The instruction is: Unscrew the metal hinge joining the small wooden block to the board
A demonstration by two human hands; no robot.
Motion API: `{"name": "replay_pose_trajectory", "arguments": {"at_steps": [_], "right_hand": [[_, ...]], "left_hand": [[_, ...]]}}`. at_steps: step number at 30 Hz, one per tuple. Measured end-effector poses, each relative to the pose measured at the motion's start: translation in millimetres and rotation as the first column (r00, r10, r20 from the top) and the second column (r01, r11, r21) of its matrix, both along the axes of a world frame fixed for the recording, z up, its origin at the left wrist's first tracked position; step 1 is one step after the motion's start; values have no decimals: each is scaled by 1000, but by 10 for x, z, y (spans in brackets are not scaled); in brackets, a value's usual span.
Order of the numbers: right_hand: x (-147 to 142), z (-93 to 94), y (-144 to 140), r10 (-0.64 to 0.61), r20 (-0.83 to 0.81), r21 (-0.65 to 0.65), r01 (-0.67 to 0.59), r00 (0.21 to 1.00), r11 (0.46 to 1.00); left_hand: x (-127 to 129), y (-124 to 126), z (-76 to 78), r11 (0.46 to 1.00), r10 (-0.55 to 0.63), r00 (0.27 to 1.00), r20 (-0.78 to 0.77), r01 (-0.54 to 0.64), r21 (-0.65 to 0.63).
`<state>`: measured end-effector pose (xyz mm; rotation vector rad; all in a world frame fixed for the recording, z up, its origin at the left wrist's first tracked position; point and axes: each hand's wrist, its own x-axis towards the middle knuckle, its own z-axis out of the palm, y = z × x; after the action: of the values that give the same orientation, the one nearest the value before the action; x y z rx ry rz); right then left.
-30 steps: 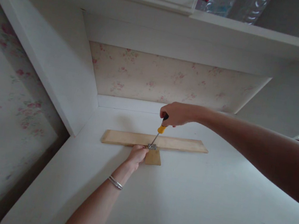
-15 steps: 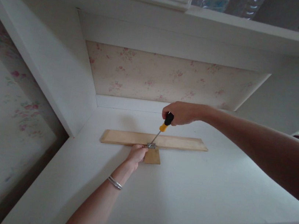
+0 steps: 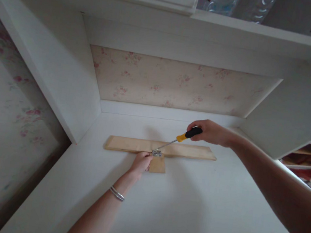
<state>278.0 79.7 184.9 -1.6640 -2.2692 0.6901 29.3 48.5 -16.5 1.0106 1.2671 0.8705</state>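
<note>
Head view: my left hand [image 3: 141,162] grasps the small board [image 3: 158,164] — presumably steadying the hinge [image 3: 157,153]; my right hand [image 3: 210,132] clasps the screwdriver [image 3: 182,137], slanted toward it.

Tilted black-and-yellow screwdriver [image 3: 181,137], tip at silver hinge [image 3: 157,153], long pale board [image 3: 189,151], small wooden piece [image 3: 157,165] beside

Both arms [image 3: 91,219] outstretched — right hand [image 3: 204,131] higher, fingers [image 3: 192,126] curled; left hand [image 3: 140,162] lower, fingers bunched.
</note>
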Motion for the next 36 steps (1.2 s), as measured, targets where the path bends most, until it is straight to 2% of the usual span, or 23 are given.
{"name": "replay_pose_trajectory", "arguments": {"at_steps": [3,6,8,11,15,18,21,24,28,32,36], "right_hand": [[199,-330,-134,-132,-272,-59,120,953,991],[312,-690,-294,-239,-514,-116,209,824,971],[336,-915,-415,-303,-649,-154,269,698,951],[311,-1202,-615,-386,-803,-245,338,455,909],[211,-1484,-893,-464,-870,-384,362,166,850],[106,-1640,-1081,-501,-865,-463,352,21,814],[-23,-1752,-1235,-522,-847,-524,335,-105,783],[-168,-1811,-1351,-530,-830,-558,314,-177,769],[-351,-1852,-1446,-554,-802,-597,299,-223,744],[-460,-1920,-1486,-582,-788,-616,295,-201,731],[-490,-2000,-1502,-591,-798,-590,349,-117,728]], "left_hand": [[-6,-12,-5,999,-6,998,-62,8,38],[7,-28,-27,996,-4,989,-145,16,84],[25,-41,-47,992,-2,980,-201,28,127],[52,-71,-65,985,10,968,-250,33,168],[44,-130,-60,980,84,972,-219,-40,196],[-3,-185,-22,957,196,956,-220,-137,257],[-27,-258,71,919,265,937,-226,-175,353],[12,-341,192,935,237,962,-138,-187,301],[84,-398,291,957,193,972,130,-216,191],[73,-392,319,969,171,916,363,-223,106],[22,-391,324,972,188,867,461,-232,41]]}}
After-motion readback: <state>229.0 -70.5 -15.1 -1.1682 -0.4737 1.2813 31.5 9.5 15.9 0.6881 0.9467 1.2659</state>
